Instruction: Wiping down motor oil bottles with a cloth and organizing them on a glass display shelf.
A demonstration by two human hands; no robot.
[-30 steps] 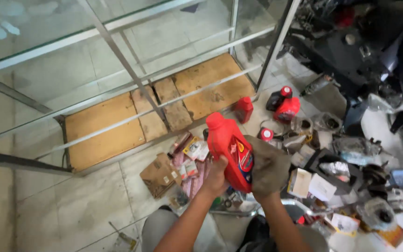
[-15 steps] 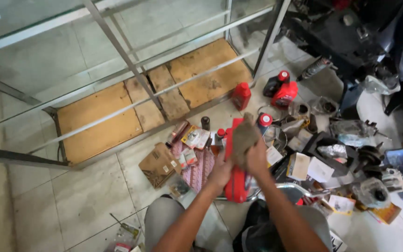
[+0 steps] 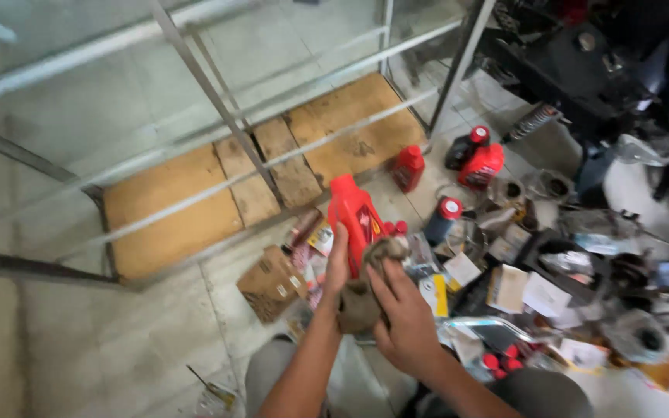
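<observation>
My left hand (image 3: 340,259) grips a red plastic oil bottle (image 3: 354,217) from its left side and holds it upright above the floor. My right hand (image 3: 401,313) holds a dirty brown rag (image 3: 365,290) and presses it against the lower right side of the bottle. Both forearms reach up from the bottom of the head view, over my knees.
A glass and metal display case (image 3: 218,101) with wooden boards (image 3: 172,205) in its base stands ahead. Red and black bottles (image 3: 478,159), a small cardboard box (image 3: 270,282), papers, packets and machine parts litter the tiled floor at right. A dark motorbike (image 3: 598,54) fills the top right.
The bottle was lowered and turned edge-on half a second ago, with the rag over its top; now it stands up again and the rag is at its lower side.
</observation>
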